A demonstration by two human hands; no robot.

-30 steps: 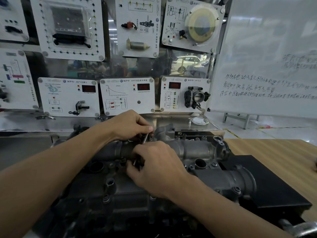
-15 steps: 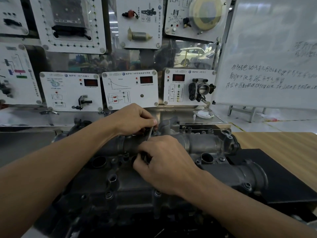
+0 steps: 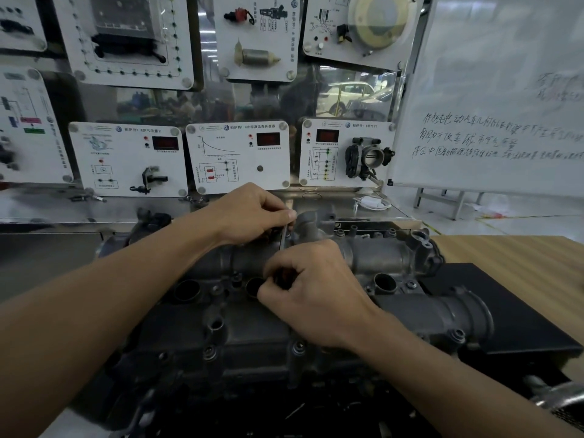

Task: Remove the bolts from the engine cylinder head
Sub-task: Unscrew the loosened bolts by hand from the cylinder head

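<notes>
A dark grey engine cylinder head (image 3: 388, 257) lies across the bench in front of me, with several bolts (image 3: 298, 347) along its near edge. My left hand (image 3: 249, 216) pinches the upper end of a thin metal tool (image 3: 282, 237) that stands over the head's far ridge. Just below it, my right hand (image 3: 316, 289) grips the tool's lower, dark part with curled fingers. The tool's tip and the bolt under it are hidden by my hands.
A wall of white training panels (image 3: 237, 156) stands close behind the engine. A whiteboard (image 3: 493, 99) with handwriting leans at the right. A wooden table (image 3: 512, 263) and a black base plate (image 3: 512, 311) lie to the right of the cylinder head.
The view has tilted, so both hands sit slightly lower and more central. They hold the same grip on the tool, with the right hand's fingers shifted a little on it.
</notes>
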